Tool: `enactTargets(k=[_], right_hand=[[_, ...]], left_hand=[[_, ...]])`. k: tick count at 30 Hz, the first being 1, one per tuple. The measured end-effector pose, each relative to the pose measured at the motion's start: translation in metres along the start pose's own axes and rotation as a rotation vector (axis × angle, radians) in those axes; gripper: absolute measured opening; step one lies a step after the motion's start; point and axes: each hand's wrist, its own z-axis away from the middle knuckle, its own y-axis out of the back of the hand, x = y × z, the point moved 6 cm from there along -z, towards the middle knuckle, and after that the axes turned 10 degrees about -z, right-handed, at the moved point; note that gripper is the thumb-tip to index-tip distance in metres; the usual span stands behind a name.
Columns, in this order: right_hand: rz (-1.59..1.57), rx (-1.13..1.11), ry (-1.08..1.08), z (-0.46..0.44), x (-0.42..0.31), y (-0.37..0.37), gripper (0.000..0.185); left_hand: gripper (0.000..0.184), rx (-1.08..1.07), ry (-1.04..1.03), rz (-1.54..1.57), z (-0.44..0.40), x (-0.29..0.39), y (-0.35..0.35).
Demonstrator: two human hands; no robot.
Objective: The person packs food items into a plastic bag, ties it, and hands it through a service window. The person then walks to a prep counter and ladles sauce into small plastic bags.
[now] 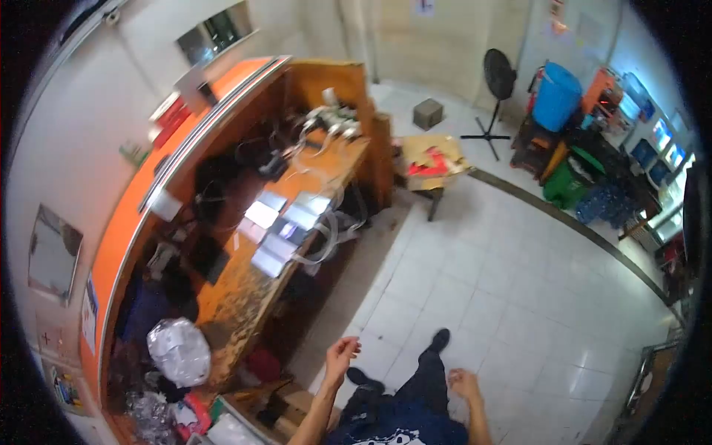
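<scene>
My left hand [341, 357] is held out in front of me, low in the view, over the tiled floor beside the wooden counter. Its fingers are bent and nothing shows between them. To the right of my legs hangs my right hand [464, 384], loosely curled, its fingers small and blurred. Neither hand touches anything that I can see. Nearest to my left hand is the orange wooden counter [236, 294], where several phones or tablets [276, 252] lie among white cables [322, 241].
A plastic bag [179, 351] sits at the counter's near end. Beyond the counter stand a small table with an open cardboard box [454, 157], a grey block [428, 113], a black fan [498, 78], a blue bin [556, 96] and a green bag [569, 182]. Tiled floor [489, 259] stretches ahead.
</scene>
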Motion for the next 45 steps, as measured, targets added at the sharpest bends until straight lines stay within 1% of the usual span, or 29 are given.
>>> enactTargets(k=[1, 3, 6, 7, 8, 9, 10, 12, 13, 15, 16, 17, 18, 20, 22, 24, 25, 27, 29, 31, 33, 36, 37, 39, 41, 42, 43, 44, 45], right_hand=[[0.026, -0.050, 0.069, -0.005, 0.051, 0.024, 0.037], [0.178, -0.050, -0.188, 0.020, 0.076, 0.093, 0.036], [-0.062, 0.155, -0.389, 0.058, 0.155, 0.213, 0.038], [-0.024, 0.267, -0.396, 0.075, 0.176, 0.254, 0.040], [0.027, 0.352, -0.441, 0.096, 0.202, 0.301, 0.042], [0.137, 0.481, -0.400, 0.113, 0.228, 0.347, 0.048], [-0.179, 0.621, -0.469, 0.135, 0.215, 0.419, 0.047], [-0.239, 0.889, -0.360, 0.158, 0.243, 0.530, 0.039], [-0.255, 0.952, -0.376, 0.169, 0.250, 0.587, 0.039], [-0.511, 1.137, -0.364, 0.187, 0.268, 0.694, 0.034], [-0.518, 1.173, -0.354, 0.184, 0.291, 0.734, 0.034], [-0.615, 1.289, -0.286, 0.180, 0.363, 0.796, 0.034], [-0.712, 1.413, -0.205, 0.184, 0.407, 0.843, 0.033], [-0.922, 1.580, -0.251, 0.174, 0.504, 0.901, 0.027], [-0.781, 1.503, -0.534, 0.157, 0.614, 0.911, 0.026], [-0.691, 1.267, -0.842, 0.156, 0.669, 0.937, 0.026], [-0.709, 1.148, -0.936, 0.158, 0.683, 0.955, 0.025], [-0.772, 1.007, -1.035, 0.170, 0.707, 1.011, 0.025], [-0.833, 0.973, -1.079, 0.188, 0.745, 1.085, 0.025], [-0.874, 0.971, -1.120, 0.203, 0.800, 1.153, 0.025], [-0.903, 0.965, -1.165, 0.213, 0.864, 1.218, 0.025], [-0.944, 0.919, -1.232, 0.224, 0.955, 1.322, 0.026], [-0.967, 0.896, -1.256, 0.223, 0.985, 1.351, 0.026], [-0.967, 0.777, -1.293, 0.209, 1.034, 1.402, 0.027], [-0.792, 0.485, -1.245, 0.161, 1.094, 1.460, 0.028], [-0.648, 0.396, -1.189, 0.138, 1.141, 1.508, 0.028], [-0.541, 0.443, -1.159, 0.127, 1.193, 1.579, 0.029], [-0.566, 0.844, -1.154, 0.144, 1.260, 1.689, 0.027], [-0.548, 1.235, -1.054, 0.163, 1.316, 1.804, 0.025]], left_hand=[[0.022, -0.076, 0.012, -0.041, -0.005, 0.006, -0.062], [0.026, -0.190, 0.047, -0.139, -0.021, -0.004, -0.181], [0.027, -0.371, 0.107, -0.264, -0.064, -0.033, -0.352], [0.029, -0.428, 0.142, -0.328, -0.071, -0.050, -0.395], [0.031, -0.591, 0.006, -0.194, -0.086, -0.057, -0.445], [0.032, -0.536, 0.077, -0.325, -0.088, -0.045, -0.502], [0.028, -0.557, 0.081, -0.357, -0.098, -0.031, -0.570], [0.026, -0.635, 0.054, -0.455, -0.100, 0.013, -0.698], [0.026, -0.642, 0.071, -0.494, -0.098, 0.037, -0.761], [0.025, -0.775, -0.031, -0.533, -0.106, 0.072, -0.888], [0.025, -0.802, -0.059, -0.536, -0.113, 0.090, -0.952], [0.024, -0.817, -0.087, -0.595, -0.119, 0.083, -1.052], [0.022, -0.838, -0.127, -0.651, -0.120, 0.096, -1.133], [0.021, -0.901, -0.220, -0.592, -0.124, 0.114, -1.296], [0.018, -0.899, -0.258, -0.570, -0.107, 0.134, -1.432], [0.018, -0.909, -0.211, -0.573, -0.047, 0.139, -1.582], [0.019, -1.030, -0.195, -0.575, -0.015, 0.127, -1.652], [0.021, -1.257, -0.131, -0.576, 0.059, 0.103, -1.784], [0.022, -1.502, -0.130, -0.704, 0.166, 0.099, -1.908], [0.027, -1.774, -0.247, -0.774, 0.234, 0.052, -2.034], [0.028, -1.877, -0.339, -0.884, 0.294, 0.017, -2.147], [0.031, -1.941, -0.412, -0.958, 0.319, -0.067, -2.308], [0.031, -1.971, -0.414, -0.966, 0.336, -0.077, -2.356], [0.035, -1.813, -0.348, -1.199, 0.316, -0.073, -2.433], [0.033, -1.730, -0.223, -1.089, 0.288, -0.063, -2.512], [0.032, -1.637, -0.148, -1.030, 0.281, -0.040, -2.545], [0.032, -1.540, -0.077, -0.958, 0.276, -0.014, -2.586], [0.037, -1.467, -0.132, -0.967, 0.239, -0.022, -2.634], [0.050, -1.552, 0.026, -0.927, 0.140, -0.082, -2.698]])
